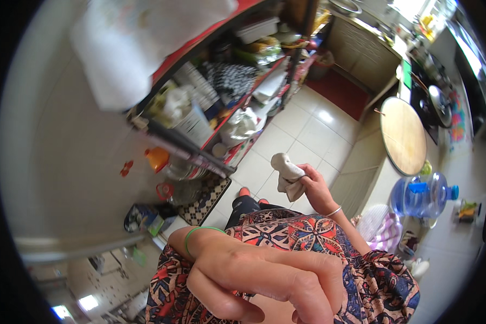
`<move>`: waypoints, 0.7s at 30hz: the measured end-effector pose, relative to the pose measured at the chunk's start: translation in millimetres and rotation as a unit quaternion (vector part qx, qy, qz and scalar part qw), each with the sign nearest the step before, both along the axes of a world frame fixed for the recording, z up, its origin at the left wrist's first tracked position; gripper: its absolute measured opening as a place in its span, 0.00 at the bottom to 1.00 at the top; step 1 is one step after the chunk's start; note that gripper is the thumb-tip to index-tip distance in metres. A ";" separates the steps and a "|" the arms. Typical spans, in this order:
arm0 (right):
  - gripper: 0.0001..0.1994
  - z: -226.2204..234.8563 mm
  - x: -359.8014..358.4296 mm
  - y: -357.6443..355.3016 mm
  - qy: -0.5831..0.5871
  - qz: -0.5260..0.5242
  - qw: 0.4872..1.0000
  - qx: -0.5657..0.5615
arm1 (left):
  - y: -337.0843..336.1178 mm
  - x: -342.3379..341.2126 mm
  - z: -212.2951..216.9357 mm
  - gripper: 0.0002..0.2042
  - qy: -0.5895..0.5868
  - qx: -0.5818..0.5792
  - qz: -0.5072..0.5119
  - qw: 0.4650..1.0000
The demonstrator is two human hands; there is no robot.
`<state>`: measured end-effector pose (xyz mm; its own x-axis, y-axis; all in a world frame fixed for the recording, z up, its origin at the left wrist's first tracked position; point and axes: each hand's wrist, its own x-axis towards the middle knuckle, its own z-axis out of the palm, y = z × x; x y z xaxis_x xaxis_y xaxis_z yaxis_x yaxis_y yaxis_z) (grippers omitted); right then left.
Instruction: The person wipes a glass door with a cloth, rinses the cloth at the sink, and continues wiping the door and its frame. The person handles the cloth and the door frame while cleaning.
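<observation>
My right hand [317, 189] is out in front of my body, pinching a crumpled light grey cloth [287, 171]. Part of the cloth stands up above the fingers and the rest hangs below. Much closer to view, my left hand [264, 272] is raised in front of my chest, a green band [202, 229] around its wrist. Its fingers are bent, with a gap between them and the thumb. Some fingertips run out at the lower edge, and nothing shows in this hand. Behind it is my patterned garment [286, 232].
A packed shelf rack [172, 137] stands on the left, with plastic bottles [181, 189] and a checkered mat [210, 200] by its foot. Along the right runs a counter with a round wooden board [403, 136] and a blue water jug [421, 195]. A red mat [337, 92] lies farther off.
</observation>
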<state>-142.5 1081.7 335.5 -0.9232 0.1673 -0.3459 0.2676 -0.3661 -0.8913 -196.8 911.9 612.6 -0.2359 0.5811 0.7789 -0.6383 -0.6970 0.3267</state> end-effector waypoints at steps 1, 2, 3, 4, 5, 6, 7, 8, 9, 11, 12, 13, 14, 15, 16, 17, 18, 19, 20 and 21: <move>0.17 -4.0 -1.5 7.3 0.000 -0.020 1.000 -0.006 | 11.1 -13.1 -2.7 0.06 -0.002 -0.016 -0.035 0.999; 0.17 -5.8 -5.9 9.1 -0.001 -0.032 0.999 -0.024 | 17.8 -23.9 -1.6 0.07 -0.001 -0.034 -0.056 0.998; 0.16 -13.4 3.8 28.8 -0.005 -0.042 0.999 -0.020 | 43.3 -19.1 -3.4 0.07 0.006 -0.057 -0.079 0.995; 0.16 -19.0 12.2 47.5 -0.011 -0.048 0.999 -0.022 | 59.3 -23.5 -8.2 0.08 0.026 -0.077 -0.095 0.992; 0.17 -20.9 6.3 55.3 -0.015 -0.059 0.998 -0.025 | 71.7 -34.4 -7.3 0.08 0.046 -0.098 -0.116 0.987; 0.17 -20.5 -1.3 63.8 -0.021 -0.068 0.997 -0.043 | 83.0 -45.8 -5.1 0.09 0.067 -0.111 -0.132 0.983; 0.17 -22.6 -10.7 73.9 -0.018 -0.076 0.996 -0.040 | 94.6 -59.4 -3.9 0.09 0.082 -0.117 -0.137 0.980; 0.17 -27.1 -19.1 86.3 -0.020 -0.089 0.995 -0.050 | 108.3 -74.1 -9.4 0.10 0.091 -0.111 -0.142 0.979; 0.17 -31.2 -29.6 99.3 -0.021 -0.101 0.993 -0.060 | 122.8 -91.3 -15.6 0.11 0.096 -0.100 -0.140 0.980; 0.17 -35.9 -42.8 138.9 -0.017 -0.145 0.987 -0.074 | 176.0 -129.9 -42.6 0.12 0.118 0.034 -0.119 0.985; 0.17 -39.6 -56.2 155.7 -0.010 -0.164 0.983 -0.085 | 180.7 -152.8 -49.0 0.11 0.125 -0.021 -0.082 0.988; 0.17 -43.9 -68.4 175.7 0.002 -0.192 0.977 -0.099 | 198.8 -171.4 -58.3 0.12 0.107 -0.065 -0.046 0.991; 0.17 -42.3 -92.7 186.4 0.020 -0.190 0.973 -0.127 | 205.6 -187.9 -58.6 0.13 0.097 -0.127 0.017 0.987; 0.17 -46.3 -104.0 212.0 0.025 -0.225 0.965 -0.130 | 234.7 -213.9 -81.8 0.15 0.044 -0.156 0.045 0.986; 0.18 -45.6 -122.0 232.0 0.031 -0.245 0.958 -0.143 | 260.5 -244.5 -97.4 0.16 0.044 -0.213 0.076 0.973; 0.18 -34.9 -138.5 250.0 0.046 -0.257 0.953 -0.152 | 288.9 -276.1 -120.0 0.18 0.036 -0.273 0.105 0.956; 0.18 -18.4 -154.5 270.6 0.058 -0.275 0.946 -0.164 | 320.8 -298.8 -141.7 0.19 0.007 -0.332 0.124 0.935; 0.19 -3.1 -171.8 290.4 0.073 -0.293 0.937 -0.177 | 350.1 -319.2 -160.4 0.20 -0.015 -0.391 0.143 0.909; 0.19 6.6 -185.5 309.2 0.102 -0.314 0.927 -0.181 | 377.5 -337.0 -181.6 0.19 -0.028 -0.431 0.141 0.891; 0.18 11.6 -198.6 327.7 0.127 -0.334 0.915 -0.189 | 402.1 -351.4 -204.4 0.19 -0.039 -0.475 0.140 0.868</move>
